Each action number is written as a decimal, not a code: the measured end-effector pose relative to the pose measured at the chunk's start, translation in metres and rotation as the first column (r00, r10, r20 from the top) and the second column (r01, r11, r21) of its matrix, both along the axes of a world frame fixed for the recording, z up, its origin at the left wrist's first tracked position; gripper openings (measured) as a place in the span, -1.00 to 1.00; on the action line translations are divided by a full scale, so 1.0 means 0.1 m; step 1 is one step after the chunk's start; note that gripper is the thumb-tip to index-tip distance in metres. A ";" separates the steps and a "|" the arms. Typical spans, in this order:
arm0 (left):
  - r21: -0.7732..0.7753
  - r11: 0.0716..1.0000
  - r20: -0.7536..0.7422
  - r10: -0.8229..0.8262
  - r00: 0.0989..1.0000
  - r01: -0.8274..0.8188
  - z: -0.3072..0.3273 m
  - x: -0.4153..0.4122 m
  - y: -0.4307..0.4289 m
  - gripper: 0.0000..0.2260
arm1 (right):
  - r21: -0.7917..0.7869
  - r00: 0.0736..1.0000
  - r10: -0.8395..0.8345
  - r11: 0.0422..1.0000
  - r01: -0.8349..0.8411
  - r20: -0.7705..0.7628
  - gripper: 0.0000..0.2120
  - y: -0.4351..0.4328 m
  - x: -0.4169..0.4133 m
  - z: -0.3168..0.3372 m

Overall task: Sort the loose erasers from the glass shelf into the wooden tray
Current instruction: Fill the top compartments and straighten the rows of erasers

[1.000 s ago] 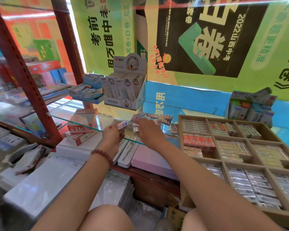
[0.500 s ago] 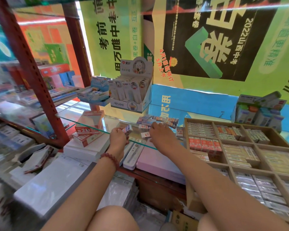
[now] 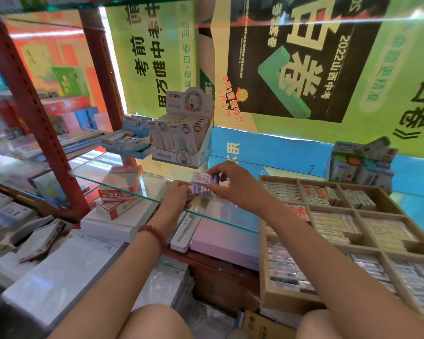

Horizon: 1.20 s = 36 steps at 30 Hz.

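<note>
A small stack of wrapped erasers (image 3: 204, 184), white with red and purple print, sits between both hands on the glass shelf (image 3: 123, 182). My left hand (image 3: 175, 195) grips the stack from its left side. My right hand (image 3: 233, 183) curls over its top and right end. The wooden tray (image 3: 263, 241), divided into several compartments filled with rows of erasers, stands to the right of the shelf. Erasers under my right palm are hidden.
A white display box (image 3: 185, 143) of correction tapes and a blue box (image 3: 127, 140) stand at the back of the shelf. Red-and-white boxes (image 3: 118, 192) lie under the glass at left. A pink case (image 3: 220, 238) lies below the shelf. Glue sticks (image 3: 360, 162) sit behind the tray.
The hands have come together. Earlier the left pinched one eraser while the right reached among loose ones; now both hold a gathered stack between them.
</note>
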<state>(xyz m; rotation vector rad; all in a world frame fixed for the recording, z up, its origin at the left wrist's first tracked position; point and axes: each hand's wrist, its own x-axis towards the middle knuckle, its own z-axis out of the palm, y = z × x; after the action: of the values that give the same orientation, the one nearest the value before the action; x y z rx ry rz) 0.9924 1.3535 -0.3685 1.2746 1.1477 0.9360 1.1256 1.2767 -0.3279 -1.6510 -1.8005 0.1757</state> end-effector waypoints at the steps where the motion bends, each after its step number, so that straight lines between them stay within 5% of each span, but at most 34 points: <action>1: 0.020 0.999 0.000 -0.029 1.000 0.029 0.05 0.04 -0.04 -0.81 | 0.013 1.000 0.011 1.000 -0.011 0.008 -0.72 -0.02 0.00 0.00; 7: 0.065 0.991 0.157 -0.129 0.979 0.120 0.25 0.26 -0.31 -0.67 | 0.033 0.996 -0.087 0.996 0.087 0.006 -0.80 -0.29 0.12 0.05; 12: 0.305 0.930 -0.153 -0.165 0.974 0.206 0.37 0.59 -0.51 -0.92 | 0.072 0.982 -0.175 0.983 0.169 0.077 -0.80 -0.51 0.36 0.11; 17: 0.382 0.880 -0.162 -0.236 0.958 0.282 0.46 0.98 -0.82 -0.90 | 0.026 0.979 -0.202 0.979 0.203 -0.029 -0.85 -0.86 0.72 0.17; 23: 0.505 0.662 -0.298 -0.469 0.831 0.554 0.43 1.49 -1.22 -0.82 | -0.149 0.920 -0.256 0.964 0.221 -0.295 -0.75 -1.44 1.34 0.17; 29: 0.574 0.496 -0.338 -0.582 0.740 0.652 0.29 2.02 -1.50 -0.60 | -0.269 0.833 -0.346 0.931 0.247 -0.432 -0.95 -1.90 1.82 0.11; 32: 0.591 0.467 -0.468 -0.466 0.751 0.658 0.20 2.19 -1.51 -0.63 | -0.252 0.710 -0.592 0.806 0.536 -0.383 -0.89 -1.89 2.10 -0.07; 36: 0.495 0.337 -0.768 -0.262 0.585 0.801 0.08 2.30 -1.53 -0.67 | -0.181 0.472 -0.877 0.480 0.858 -0.086 -0.67 -1.81 2.34 -0.23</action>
<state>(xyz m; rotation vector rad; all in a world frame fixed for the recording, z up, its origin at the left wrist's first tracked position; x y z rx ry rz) 1.2225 1.2008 -0.3603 2.7081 0.4696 0.4890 1.3594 1.0953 -0.3509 -2.3527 -0.6187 -0.0578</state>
